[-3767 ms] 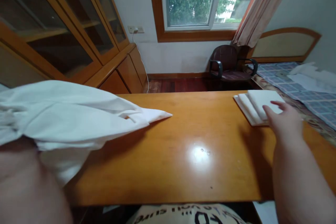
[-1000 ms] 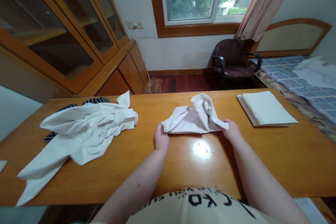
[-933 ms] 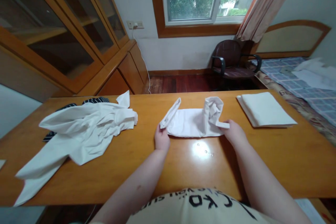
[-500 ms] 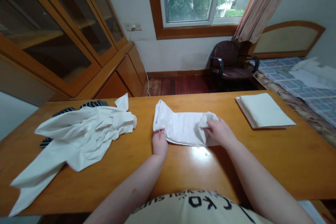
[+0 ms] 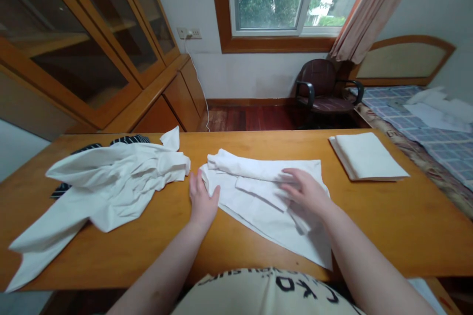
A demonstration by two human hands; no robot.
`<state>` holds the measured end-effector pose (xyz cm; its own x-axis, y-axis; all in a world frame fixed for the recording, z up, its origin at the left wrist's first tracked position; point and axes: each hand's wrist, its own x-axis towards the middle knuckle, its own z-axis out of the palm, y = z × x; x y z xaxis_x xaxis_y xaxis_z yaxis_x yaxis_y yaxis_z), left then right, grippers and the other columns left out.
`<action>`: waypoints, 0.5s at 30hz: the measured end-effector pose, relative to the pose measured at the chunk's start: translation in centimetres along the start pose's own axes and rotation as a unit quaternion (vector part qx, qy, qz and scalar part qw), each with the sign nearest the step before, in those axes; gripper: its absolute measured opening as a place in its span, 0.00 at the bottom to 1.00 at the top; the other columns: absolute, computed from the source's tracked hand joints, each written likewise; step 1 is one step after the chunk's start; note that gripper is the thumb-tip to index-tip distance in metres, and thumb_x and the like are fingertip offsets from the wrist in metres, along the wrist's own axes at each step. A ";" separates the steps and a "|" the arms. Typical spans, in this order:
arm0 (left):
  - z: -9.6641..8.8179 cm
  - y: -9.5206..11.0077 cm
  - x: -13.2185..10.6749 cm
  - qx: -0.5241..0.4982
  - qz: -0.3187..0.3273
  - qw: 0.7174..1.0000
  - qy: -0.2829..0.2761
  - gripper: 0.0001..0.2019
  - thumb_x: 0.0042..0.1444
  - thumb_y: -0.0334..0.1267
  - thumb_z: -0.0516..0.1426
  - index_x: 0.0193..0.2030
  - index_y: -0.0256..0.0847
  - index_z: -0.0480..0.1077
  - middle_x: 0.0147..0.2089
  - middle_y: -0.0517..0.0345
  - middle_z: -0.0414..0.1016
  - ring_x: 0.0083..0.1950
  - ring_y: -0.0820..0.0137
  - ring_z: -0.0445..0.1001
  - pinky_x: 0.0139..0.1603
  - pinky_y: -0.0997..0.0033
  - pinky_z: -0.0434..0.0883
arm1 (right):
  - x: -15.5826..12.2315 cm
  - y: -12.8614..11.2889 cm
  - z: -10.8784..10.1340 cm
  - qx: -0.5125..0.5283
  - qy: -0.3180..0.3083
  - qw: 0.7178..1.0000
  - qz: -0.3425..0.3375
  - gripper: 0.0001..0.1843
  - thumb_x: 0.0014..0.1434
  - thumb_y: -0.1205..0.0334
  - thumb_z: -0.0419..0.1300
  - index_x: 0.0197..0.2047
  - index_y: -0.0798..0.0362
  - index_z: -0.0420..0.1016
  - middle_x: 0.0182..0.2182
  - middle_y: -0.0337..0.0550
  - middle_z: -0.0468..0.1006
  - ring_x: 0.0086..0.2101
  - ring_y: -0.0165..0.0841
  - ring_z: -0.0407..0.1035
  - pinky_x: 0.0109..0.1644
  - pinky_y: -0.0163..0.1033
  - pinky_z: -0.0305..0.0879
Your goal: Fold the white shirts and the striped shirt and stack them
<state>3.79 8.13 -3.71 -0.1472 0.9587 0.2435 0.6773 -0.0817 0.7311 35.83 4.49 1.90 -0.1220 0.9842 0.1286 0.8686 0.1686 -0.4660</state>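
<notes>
A white garment [image 5: 254, 206], partly folded, lies spread on the table before me. A long rolled fold runs along its far edge, and a narrow flap crosses its middle. At its left end rests my left hand [image 5: 203, 202], open, with thumb and fingers apart around the corner of the cloth. My right hand [image 5: 305, 189] lies over the right half of the garment, open, fingers stretched out across the fold and flap. The cloth beneath my right palm is hidden.
On the wooden table [image 5: 369, 226], crumpled white clothing [image 5: 118, 182] lies left over a dark striped cloth [image 5: 129, 139]. A neatly folded white stack [image 5: 369, 155] sits at the right. Beyond are a chair [image 5: 321, 83], a bed [image 5: 414, 108] and a glass-door cabinet [image 5: 148, 64].
The white garment has opened from a narrow folded strip into a wider shape reaching nearer to me. Both hands have loosened from it; my left hand has moved left.
</notes>
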 end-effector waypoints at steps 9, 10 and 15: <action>1.5 3.0 -5.2 0.141 0.181 0.930 -0.286 0.17 0.54 0.44 0.58 0.51 0.49 0.72 0.62 0.53 0.67 0.67 0.56 0.57 0.66 0.46 0.49 | 1.6 -2.7 3.8 -0.056 -0.103 0.992 -0.040 0.14 0.60 0.66 0.50 0.36 0.52 0.78 0.46 0.50 0.77 0.44 0.40 0.70 0.50 0.43 0.62; 1.6 2.8 -4.9 0.132 0.180 0.934 -0.279 0.12 0.56 0.42 0.57 0.46 0.49 0.75 0.58 0.54 0.71 0.65 0.57 0.60 0.66 0.47 0.52 | 2.3 -2.7 3.2 -0.049 -0.093 0.994 -0.016 0.14 0.61 0.65 0.50 0.35 0.52 0.77 0.41 0.49 0.79 0.40 0.39 0.71 0.46 0.41 0.62; -0.5 2.0 -2.4 0.079 0.154 0.960 -0.219 0.09 0.58 0.39 0.53 0.36 0.47 0.76 0.40 0.55 0.79 0.46 0.63 0.75 0.61 0.53 0.61 | 6.4 0.7 -3.4 0.005 0.080 0.985 0.155 0.15 0.61 0.57 0.49 0.39 0.53 0.75 0.33 0.48 0.78 0.35 0.37 0.70 0.37 0.37 0.61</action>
<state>5.14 5.54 -2.56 0.3711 0.9213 0.1165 0.7466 -0.3706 0.5524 37.26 10.74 5.42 0.2265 0.9674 0.1135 0.8471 -0.1381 -0.5131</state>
